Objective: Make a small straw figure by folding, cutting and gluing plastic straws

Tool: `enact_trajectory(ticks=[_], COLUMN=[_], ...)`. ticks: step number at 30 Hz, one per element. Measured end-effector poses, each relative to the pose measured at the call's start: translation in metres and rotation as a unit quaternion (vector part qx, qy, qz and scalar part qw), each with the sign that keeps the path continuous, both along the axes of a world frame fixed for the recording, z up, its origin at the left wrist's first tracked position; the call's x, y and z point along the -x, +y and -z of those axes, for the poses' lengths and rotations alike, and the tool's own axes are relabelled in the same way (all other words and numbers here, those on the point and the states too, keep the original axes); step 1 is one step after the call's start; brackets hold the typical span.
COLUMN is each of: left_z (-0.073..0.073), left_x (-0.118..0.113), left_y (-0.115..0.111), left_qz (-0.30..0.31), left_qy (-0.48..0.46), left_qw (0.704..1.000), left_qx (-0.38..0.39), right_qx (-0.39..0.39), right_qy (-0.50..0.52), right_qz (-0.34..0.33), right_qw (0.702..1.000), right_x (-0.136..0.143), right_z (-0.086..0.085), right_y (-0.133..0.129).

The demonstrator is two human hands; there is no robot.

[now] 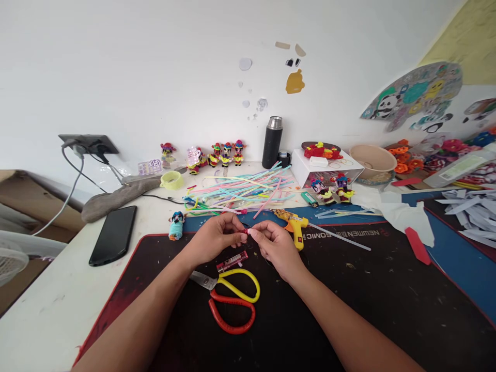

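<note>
Above the black mat, my left hand and my right hand meet with fingertips pinched. Between them is a small dark red piece, partly hidden by the left fingers. A tiny whitish bit shows at the right fingertips; whether it belongs to the red piece I cannot tell. Just below the hands lies a small red, lighter-like object. Scissors with one yellow and one red handle rest nearer me, blades partly under my left forearm. Beyond the right hand lies a yellow glue gun with a clear glue stick.
Pastel pipe cleaners are heaped behind the mat. A small turquoise-wrapped doll stands left, near a black phone. Several finished dolls, a black flask and a white box line the wall. Paper strips lie right.
</note>
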State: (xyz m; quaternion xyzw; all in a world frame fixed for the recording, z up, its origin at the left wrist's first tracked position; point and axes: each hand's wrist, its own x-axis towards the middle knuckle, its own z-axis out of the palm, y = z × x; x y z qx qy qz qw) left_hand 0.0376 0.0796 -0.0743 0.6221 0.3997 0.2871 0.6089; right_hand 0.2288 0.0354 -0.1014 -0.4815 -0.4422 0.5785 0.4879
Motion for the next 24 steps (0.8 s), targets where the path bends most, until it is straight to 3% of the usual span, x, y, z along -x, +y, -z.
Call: enact_trajectory(ticks=[16,24], left_z=[0.0023,-0.0047], left_x=[0.0025,0.0007], left_y=[0.0012,0.0004], left_qz=[0.006,-0.001], left_qy=[0.005,-0.010], left_qw=[1.000,1.000], left_qx=[-0.007,-0.001], right_qx=[-0.002,0.006], right_qy=[0.011,0.025], right_qz=[-0.007,-0.002], right_qw=[1.000,1.000], right_x=[0.0000,-0.0011], right_z=[-0.0019,-0.0020], right_y=[-0.0012,-0.0013])
